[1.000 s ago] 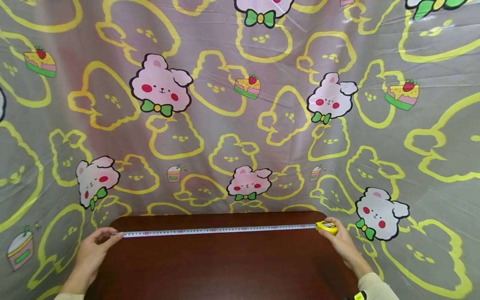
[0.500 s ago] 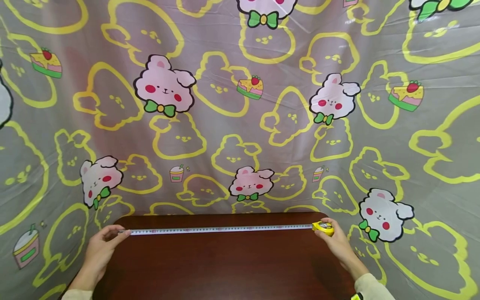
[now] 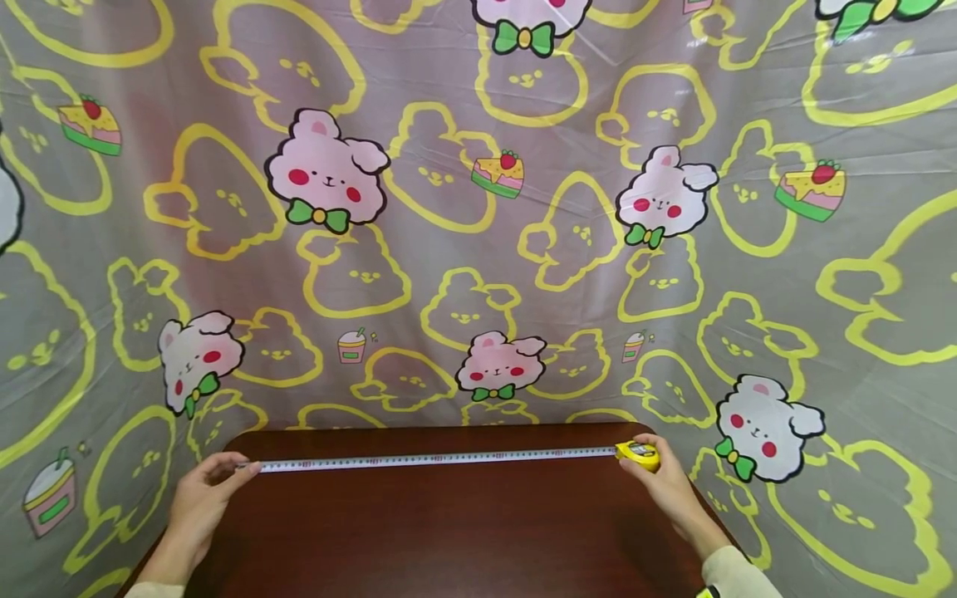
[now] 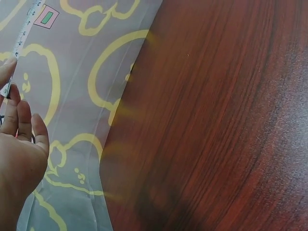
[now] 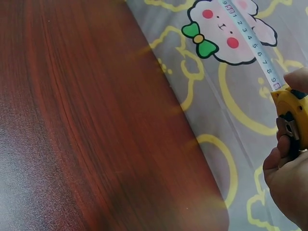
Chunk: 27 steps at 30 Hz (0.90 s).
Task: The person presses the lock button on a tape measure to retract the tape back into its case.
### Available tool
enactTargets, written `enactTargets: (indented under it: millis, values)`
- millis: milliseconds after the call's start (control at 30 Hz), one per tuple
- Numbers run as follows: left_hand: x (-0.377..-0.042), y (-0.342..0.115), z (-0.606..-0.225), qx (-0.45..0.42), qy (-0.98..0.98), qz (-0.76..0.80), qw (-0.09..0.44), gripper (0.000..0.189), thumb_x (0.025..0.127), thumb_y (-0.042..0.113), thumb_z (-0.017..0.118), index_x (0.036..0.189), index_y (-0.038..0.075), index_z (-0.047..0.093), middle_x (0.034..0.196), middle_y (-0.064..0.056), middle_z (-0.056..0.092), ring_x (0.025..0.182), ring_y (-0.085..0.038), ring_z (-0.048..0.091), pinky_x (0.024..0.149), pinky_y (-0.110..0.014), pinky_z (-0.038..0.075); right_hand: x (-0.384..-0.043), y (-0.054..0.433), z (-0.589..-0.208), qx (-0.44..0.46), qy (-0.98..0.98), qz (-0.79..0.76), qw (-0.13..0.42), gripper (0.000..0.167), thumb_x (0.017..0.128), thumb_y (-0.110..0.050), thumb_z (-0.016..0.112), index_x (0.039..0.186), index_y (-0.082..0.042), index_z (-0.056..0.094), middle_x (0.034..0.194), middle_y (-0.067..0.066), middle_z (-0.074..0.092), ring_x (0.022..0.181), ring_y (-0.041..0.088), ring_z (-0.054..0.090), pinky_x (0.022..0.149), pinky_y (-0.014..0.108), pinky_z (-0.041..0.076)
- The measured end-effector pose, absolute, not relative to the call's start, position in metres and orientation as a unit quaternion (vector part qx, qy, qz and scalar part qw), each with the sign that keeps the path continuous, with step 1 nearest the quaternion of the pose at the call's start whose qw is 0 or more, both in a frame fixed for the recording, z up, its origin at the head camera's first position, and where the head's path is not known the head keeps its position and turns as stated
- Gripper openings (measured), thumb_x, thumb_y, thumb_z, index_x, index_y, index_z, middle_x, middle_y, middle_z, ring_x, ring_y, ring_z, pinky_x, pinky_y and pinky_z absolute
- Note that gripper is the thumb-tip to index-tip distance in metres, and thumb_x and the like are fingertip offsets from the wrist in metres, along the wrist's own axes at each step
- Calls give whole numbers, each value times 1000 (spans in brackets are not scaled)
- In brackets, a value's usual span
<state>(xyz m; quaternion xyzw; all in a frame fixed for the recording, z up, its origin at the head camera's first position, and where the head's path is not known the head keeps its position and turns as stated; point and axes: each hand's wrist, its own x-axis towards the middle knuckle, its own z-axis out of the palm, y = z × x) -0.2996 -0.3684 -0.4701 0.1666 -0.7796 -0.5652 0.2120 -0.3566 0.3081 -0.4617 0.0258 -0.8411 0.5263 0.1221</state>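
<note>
A yellow tape measure is pulled out, its white blade stretched nearly level from left to right above the dark table. My left hand pinches the blade's free end between thumb and fingers; the left wrist view shows the tip of the blade at those fingers. The right hand grips the case at the other end. In the right wrist view the yellow case, with a metal clip on its side, lies in the curled fingers, and the blade comes out of its mouth.
The dark reddish-brown wooden table has rounded far corners. Behind it and on both sides hangs a grey curtain printed with yellow outlines and white rabbit faces.
Both hands shifted right in view between the first two frames, along with the background. Since then the right hand has come slightly left with the case, so the stretched blade is a little shorter.
</note>
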Motion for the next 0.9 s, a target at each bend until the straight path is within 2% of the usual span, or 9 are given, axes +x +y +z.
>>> enactTargets:
  millis: [233,533,700,900]
  values:
    - [-300,-366,-467,158,-787,-558,211,45,88,41,85,108,5,67,91,13,62,87,-10,51,75,-30,39,-357,306,-465,35,-838,532,116,60,97,-22,76,141,-3,40,131,22,48,106,30,53,84,25,47]
    - [-299,-359,-473,107,-780,-571,233,41,90,28,85,109,-4,66,85,13,64,81,-7,55,71,-23,43,-360,303,-469,38,-836,539,94,62,96,-21,77,142,-2,40,133,21,48,104,24,55,82,25,48]
    - [-302,-357,-474,97,-783,-572,226,43,90,30,85,108,-4,66,87,12,64,83,-8,55,72,-24,43,-357,299,-464,36,-837,539,86,59,96,-17,77,141,-1,41,132,22,49,104,24,56,81,25,49]
    - [-304,-353,-474,101,-786,-570,217,47,90,32,84,111,-5,65,89,11,64,85,-9,55,72,-24,43,-343,289,-448,58,-834,539,103,56,94,-14,79,136,2,45,127,22,52,100,24,56,79,26,50]
